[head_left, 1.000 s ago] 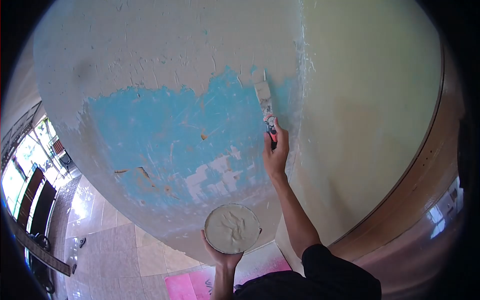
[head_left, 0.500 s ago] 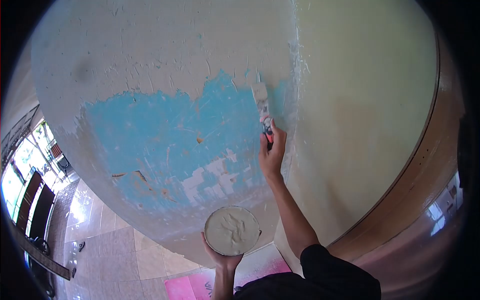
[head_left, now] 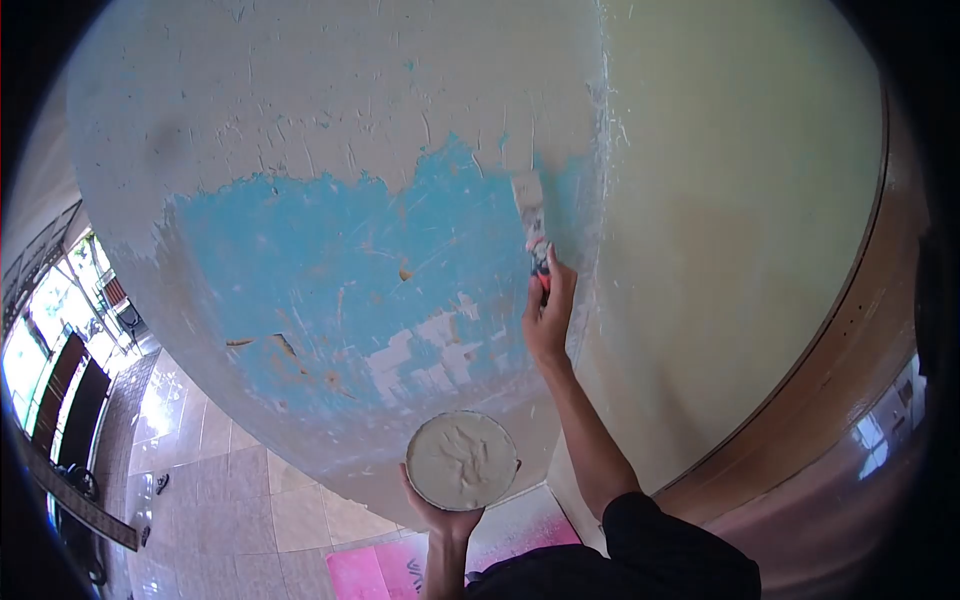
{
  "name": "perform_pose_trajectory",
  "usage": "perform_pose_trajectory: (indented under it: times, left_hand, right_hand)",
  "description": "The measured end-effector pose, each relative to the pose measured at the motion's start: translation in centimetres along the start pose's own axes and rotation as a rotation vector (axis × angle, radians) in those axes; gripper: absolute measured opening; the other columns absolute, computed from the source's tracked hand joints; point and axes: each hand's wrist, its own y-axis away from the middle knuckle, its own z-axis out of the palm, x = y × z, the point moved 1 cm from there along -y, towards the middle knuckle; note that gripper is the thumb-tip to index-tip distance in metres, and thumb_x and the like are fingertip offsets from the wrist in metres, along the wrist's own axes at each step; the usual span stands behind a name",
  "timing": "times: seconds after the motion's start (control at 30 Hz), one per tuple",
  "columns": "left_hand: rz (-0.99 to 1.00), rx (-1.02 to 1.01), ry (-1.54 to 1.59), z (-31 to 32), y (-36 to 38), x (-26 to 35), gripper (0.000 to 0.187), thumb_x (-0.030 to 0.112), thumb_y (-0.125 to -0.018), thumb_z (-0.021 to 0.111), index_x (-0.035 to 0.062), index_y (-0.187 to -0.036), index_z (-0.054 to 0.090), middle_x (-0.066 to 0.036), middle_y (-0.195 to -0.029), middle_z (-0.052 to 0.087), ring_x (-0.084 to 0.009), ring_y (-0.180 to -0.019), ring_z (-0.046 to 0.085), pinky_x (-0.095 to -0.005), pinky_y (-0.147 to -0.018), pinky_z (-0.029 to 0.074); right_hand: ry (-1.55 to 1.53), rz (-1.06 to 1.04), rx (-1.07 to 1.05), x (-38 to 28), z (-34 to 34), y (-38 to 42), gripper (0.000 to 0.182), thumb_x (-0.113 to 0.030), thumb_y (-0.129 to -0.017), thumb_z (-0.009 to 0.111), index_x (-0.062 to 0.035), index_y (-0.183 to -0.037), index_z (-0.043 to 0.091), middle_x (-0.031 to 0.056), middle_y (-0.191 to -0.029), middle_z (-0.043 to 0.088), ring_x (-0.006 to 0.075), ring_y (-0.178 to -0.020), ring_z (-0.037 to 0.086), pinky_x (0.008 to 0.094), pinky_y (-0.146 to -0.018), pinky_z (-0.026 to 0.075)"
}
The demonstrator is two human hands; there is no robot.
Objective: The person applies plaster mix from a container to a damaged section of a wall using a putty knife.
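In my right hand (head_left: 550, 318) is a putty knife (head_left: 530, 208) with a red and black handle, its putty-smeared blade pointing up against the wall. The blade lies at the upper right border of a bare turquoise patch (head_left: 320, 260), where grey-beige putty (head_left: 330, 90) covers the wall above. My left hand (head_left: 440, 512) supports a round container of putty (head_left: 462, 460) from below and the side. The putty in it is grey, with ridges and scoop marks on top. Some fingers of the left hand are hidden under the container.
A yellowish wall (head_left: 720, 230) meets the patched wall at a corner on the right, with brown trim (head_left: 820, 340) beyond. Below lie a pink sheet (head_left: 380, 572) and a tiled floor (head_left: 220, 500). Dark furniture (head_left: 75, 400) stands at far left by a bright opening.
The putty knife and my right hand have shifted slightly down the wall. Fresh putty shows above the blade over what was turquoise. My left hand holds the container nearly still.
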Motion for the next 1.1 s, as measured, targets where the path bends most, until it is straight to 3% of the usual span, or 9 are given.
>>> perform_pose_trajectory:
  times: [0.03,0.17,0.37,0.43,0.47,0.57,0.63,0.97,1.1]
  left_hand:
    - [-0.011,0.001,-0.025,-0.1,0.2,0.0,0.08,0.07,-0.086,0.041,0.0179,-0.146,0.037,-0.01,-0.149,0.035,-0.0362,-0.136,0.033,-0.0654,-0.11,0.024]
    - [0.006,0.034,-0.076,-0.2,0.3,-0.2,0.08,0.07,-0.086,0.041,0.0178,-0.146,0.036,-0.01,-0.149,0.035,-0.0357,-0.136,0.033,-0.0642,-0.111,0.024]
    - [0.011,0.028,-0.073,-0.5,0.3,-0.1,0.08,0.071,-0.086,0.04,0.0174,-0.146,0.036,-0.009,-0.148,0.036,-0.0339,-0.136,0.034,-0.0607,-0.112,0.024]
    - [0.033,0.02,-0.001,-0.8,0.0,0.0,0.079,0.068,-0.086,0.045,0.0173,-0.146,0.035,-0.012,-0.149,0.032,-0.0407,-0.134,0.031,-0.0772,-0.103,0.022]
    - [0.031,0.021,0.0,-0.9,-0.1,0.0,0.079,0.068,-0.086,0.045,0.0173,-0.146,0.035,-0.012,-0.149,0.032,-0.0407,-0.134,0.031,-0.0772,-0.103,0.022]
    - [0.008,0.049,0.16,-0.6,0.0,-0.1,0.08,0.068,-0.086,0.045,0.0172,-0.146,0.035,-0.012,-0.148,0.032,-0.0406,-0.134,0.031,-0.0761,-0.104,0.023]
    - [-0.005,0.035,-0.066,0.1,0.1,-0.4,0.081,0.071,-0.086,0.039,0.0167,-0.147,0.035,-0.009,-0.148,0.036,-0.0344,-0.135,0.034,-0.0611,-0.112,0.025]
    - [0.01,0.039,-0.128,0.0,0.0,-0.4,0.082,0.071,-0.086,0.04,0.0166,-0.147,0.035,-0.009,-0.149,0.035,-0.0351,-0.136,0.033,-0.0617,-0.111,0.024]
    - [0.012,0.033,-0.097,0.0,0.0,-0.4,0.081,0.071,-0.086,0.041,0.0165,-0.146,0.036,-0.009,-0.149,0.035,-0.0352,-0.136,0.033,-0.0619,-0.112,0.024]
  right_hand:
    - [0.034,-0.022,0.011,-0.2,0.1,-1.4,0.047,-0.004,-0.096,0.052,-0.001,-0.142,0.042,0.0159,-0.109,0.048,0.0284,-0.098,0.049,0.0368,-0.086,0.042]
    - [0.008,0.057,0.022,-0.5,0.9,-5.2,0.045,-0.003,-0.096,0.052,-0.0018,-0.141,0.043,0.0154,-0.108,0.048,0.0278,-0.096,0.049,0.0364,-0.085,0.043]
    - [0.056,0.065,-0.045,2.6,-0.5,1.8,0.049,0.001,-0.094,0.054,-0.0016,-0.142,0.042,0.016,-0.107,0.048,0.0292,-0.097,0.049,0.0368,-0.082,0.044]
    - [0.04,0.046,-0.029,2.3,-0.8,1.6,0.049,0.001,-0.094,0.054,-0.0013,-0.141,0.042,0.0163,-0.108,0.049,0.0293,-0.097,0.049,0.0368,-0.082,0.044]
    - [0.027,0.031,-0.013,2.2,-1.1,1.5,0.049,0.0,-0.093,0.055,-0.001,-0.141,0.043,0.0166,-0.108,0.049,0.0295,-0.097,0.048,0.0368,-0.082,0.044]
    - [0.038,-0.029,0.033,0.5,-0.4,-2.8,0.048,0.0,-0.094,0.054,-0.0018,-0.141,0.044,0.0155,-0.107,0.049,0.0275,-0.095,0.049,0.0362,-0.082,0.044]
    - [0.019,-0.06,0.073,-0.1,0.7,-4.6,0.045,-0.001,-0.095,0.054,-0.0013,-0.14,0.045,0.015,-0.107,0.049,0.0269,-0.094,0.049,0.0363,-0.082,0.044]
    - [0.008,0.085,0.011,0.7,1.2,1.8,0.048,0.001,-0.093,0.058,-0.0028,-0.14,0.048,0.0125,-0.101,0.043,0.0242,-0.088,0.048,0.0337,-0.075,0.044]
    - [0.023,-0.011,0.098,-0.4,1.6,-2.2,0.048,0.001,-0.093,0.058,-0.0034,-0.14,0.047,0.0126,-0.101,0.044,0.024,-0.089,0.048,0.0332,-0.077,0.044]
